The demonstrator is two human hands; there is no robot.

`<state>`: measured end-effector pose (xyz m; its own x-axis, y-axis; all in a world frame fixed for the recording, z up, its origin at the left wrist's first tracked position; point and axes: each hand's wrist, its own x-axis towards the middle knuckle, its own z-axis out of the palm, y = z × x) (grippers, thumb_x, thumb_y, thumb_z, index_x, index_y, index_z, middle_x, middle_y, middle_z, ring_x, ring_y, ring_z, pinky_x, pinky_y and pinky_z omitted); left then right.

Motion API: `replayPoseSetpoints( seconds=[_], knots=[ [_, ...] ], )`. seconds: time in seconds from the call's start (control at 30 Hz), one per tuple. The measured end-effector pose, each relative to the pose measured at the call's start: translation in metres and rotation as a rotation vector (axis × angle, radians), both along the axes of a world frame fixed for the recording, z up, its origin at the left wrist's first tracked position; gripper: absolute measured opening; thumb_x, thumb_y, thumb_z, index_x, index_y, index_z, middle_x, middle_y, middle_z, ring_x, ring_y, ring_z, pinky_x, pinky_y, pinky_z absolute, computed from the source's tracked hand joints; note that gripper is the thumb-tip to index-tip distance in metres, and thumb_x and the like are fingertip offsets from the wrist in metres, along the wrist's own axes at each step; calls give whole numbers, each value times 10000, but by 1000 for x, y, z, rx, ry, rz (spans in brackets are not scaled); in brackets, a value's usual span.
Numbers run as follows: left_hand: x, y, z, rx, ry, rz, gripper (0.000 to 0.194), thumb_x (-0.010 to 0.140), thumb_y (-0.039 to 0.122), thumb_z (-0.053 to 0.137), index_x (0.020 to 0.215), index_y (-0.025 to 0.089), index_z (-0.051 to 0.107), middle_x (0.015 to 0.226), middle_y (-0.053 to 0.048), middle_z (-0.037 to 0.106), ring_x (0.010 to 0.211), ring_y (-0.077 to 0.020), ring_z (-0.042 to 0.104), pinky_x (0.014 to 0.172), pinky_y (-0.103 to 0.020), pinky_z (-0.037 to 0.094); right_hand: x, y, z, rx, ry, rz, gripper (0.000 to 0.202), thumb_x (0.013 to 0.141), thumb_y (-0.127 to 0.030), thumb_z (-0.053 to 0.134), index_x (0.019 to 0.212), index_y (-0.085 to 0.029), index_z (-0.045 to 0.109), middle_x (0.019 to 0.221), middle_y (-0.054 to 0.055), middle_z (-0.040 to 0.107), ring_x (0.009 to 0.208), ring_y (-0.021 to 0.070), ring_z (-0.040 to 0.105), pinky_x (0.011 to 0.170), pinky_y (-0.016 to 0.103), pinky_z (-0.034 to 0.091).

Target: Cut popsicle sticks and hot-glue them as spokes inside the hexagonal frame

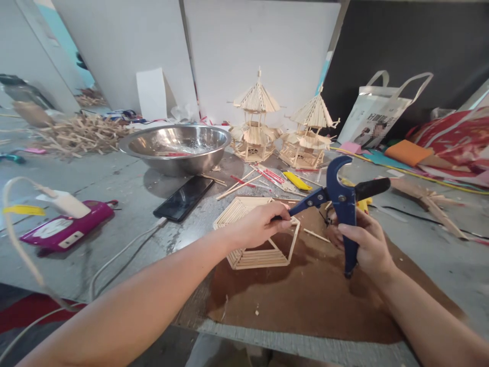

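Note:
My left hand (263, 224) is closed on one dark handle of a blue cutter (341, 196), above a flat hexagonal stick frame (263, 259). The cutter's hooked jaw points up, and its other handle sticks out to the right. With its fingers wrapped round the lower blue part of the cutter, my right hand (364, 244) is at the right of the frame. The frame lies partly on a brown sheet (305, 306), and my left hand and forearm hide some of it. A short loose stick (316, 235) lies between the frame and my right hand.
Two stick pagodas (256, 122) stand at the back beside a metal bowl (175, 148). A phone (184, 199) with a cable and a purple power strip (69, 227) are on the left. Further back are a stick pile (82, 133), a yellow knife (297, 181) and a white bag (372, 117).

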<state>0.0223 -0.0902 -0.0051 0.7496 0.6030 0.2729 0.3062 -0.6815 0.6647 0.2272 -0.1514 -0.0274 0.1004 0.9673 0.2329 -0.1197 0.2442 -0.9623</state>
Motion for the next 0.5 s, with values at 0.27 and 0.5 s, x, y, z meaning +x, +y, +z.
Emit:
replayPoseSetpoints(
  seconds=[0.27, 0.5],
  knots=[
    [7, -14, -4, -21, -79, 44, 182, 809, 293, 351, 752, 151, 450, 754, -22, 496, 661, -95, 433, 626, -231, 376, -16, 0, 5, -35, 104, 124, 303, 573, -227, 537, 876, -238, 547, 839, 13, 612, 809, 215, 564, 703, 362, 451],
    [10, -21, -3, -65, -163, -79, 125, 810, 244, 364, 763, 159, 444, 985, -82, 501, 1012, -153, 424, 821, -301, 356, -21, -2, 0, -22, 156, 302, 354, 617, -237, 481, 968, -234, 529, 882, 35, 611, 908, 223, 538, 792, 403, 409]
  ],
)
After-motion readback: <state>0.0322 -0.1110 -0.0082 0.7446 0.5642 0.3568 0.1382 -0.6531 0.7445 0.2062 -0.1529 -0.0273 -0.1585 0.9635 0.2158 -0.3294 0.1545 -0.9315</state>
